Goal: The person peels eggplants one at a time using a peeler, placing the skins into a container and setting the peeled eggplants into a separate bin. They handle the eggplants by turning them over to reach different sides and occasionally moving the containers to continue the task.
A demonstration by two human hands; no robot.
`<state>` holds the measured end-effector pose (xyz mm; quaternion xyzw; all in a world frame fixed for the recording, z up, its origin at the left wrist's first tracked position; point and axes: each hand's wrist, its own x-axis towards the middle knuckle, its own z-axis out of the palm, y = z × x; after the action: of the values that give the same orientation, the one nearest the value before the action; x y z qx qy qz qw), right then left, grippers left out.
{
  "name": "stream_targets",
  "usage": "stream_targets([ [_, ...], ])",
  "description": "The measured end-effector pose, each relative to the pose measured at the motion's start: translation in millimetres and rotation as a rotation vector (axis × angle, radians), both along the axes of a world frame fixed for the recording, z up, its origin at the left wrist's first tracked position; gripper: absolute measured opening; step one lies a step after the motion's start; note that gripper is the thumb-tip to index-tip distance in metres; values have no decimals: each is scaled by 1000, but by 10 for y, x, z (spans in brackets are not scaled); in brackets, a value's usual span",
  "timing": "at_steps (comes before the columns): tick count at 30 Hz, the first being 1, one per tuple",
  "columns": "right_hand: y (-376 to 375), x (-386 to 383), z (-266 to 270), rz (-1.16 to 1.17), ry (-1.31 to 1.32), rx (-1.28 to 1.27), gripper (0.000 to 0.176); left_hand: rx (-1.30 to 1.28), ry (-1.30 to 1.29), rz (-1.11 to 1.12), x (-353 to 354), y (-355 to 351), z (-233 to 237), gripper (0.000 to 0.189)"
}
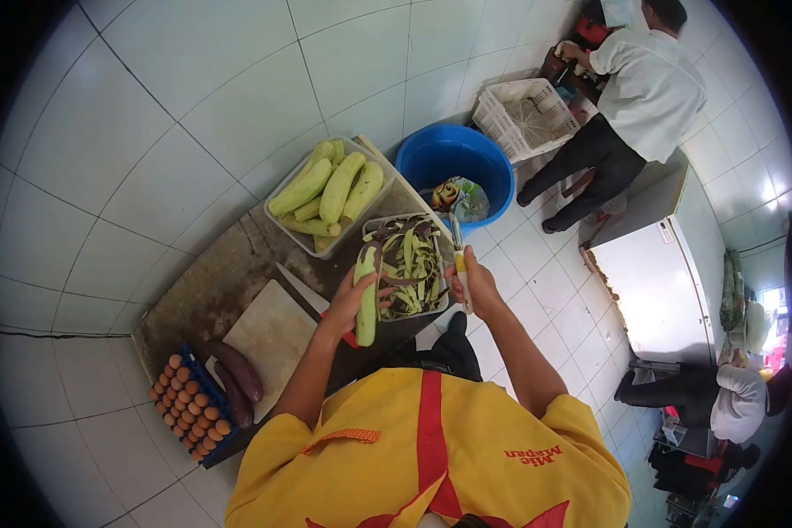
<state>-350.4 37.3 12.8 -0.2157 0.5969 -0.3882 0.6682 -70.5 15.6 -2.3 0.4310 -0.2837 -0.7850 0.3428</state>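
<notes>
My left hand is closed around a partly peeled eggplant, pale green with a dark purple strip of skin along its upper part. In my right hand is a peeler with a yellow and white handle, its metal end pointing up and apart from the eggplant. Between and beyond my hands stands a clear plastic box holding dark and green peelings. Farther back, a second clear box is heaped with peeled eggplants.
A cutting board and a knife lie on the worktop. Unpeeled eggplants rest beside an egg tray. On the floor stand a blue tub and white crate. Two people are nearby.
</notes>
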Motion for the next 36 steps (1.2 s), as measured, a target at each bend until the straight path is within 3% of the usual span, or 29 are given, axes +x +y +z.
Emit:
stream_targets([
  [3,60,-62,-95,74,273,-106,69,-142,-187,-52,98,32,79,43],
  [6,123,21,-111,193,605,-384,57,-156,-200,-75,126,43,73,41],
  [9,225,273,250,365,870,-645,50,-240,-267,-119,29,76,73,43],
  [13,291,460,328,494,1088,-744,50,-273,-346,-195,-99,108,197,45],
  [16,311,513,291,516,1142,-687,50,-302,-406,-236,-138,149,227,48],
  [19,326,567,191,483,1188,-637,52,-395,-629,-264,-202,221,297,54],
  [22,210,561,-4,431,1170,-483,56,-639,-820,-336,-254,398,75,54],
  [25,187,521,-157,442,1022,-538,57,-660,-852,-341,-210,448,98,58],
  [28,143,405,-255,439,1009,-398,56,-749,-748,-412,-166,550,306,61],
  [31,181,390,-261,442,914,-377,54,-745,-846,-380,-89,497,301,63],
  [36,408,598,177,410,885,-496,55,-698,-919,-322,-22,418,205,63],
])
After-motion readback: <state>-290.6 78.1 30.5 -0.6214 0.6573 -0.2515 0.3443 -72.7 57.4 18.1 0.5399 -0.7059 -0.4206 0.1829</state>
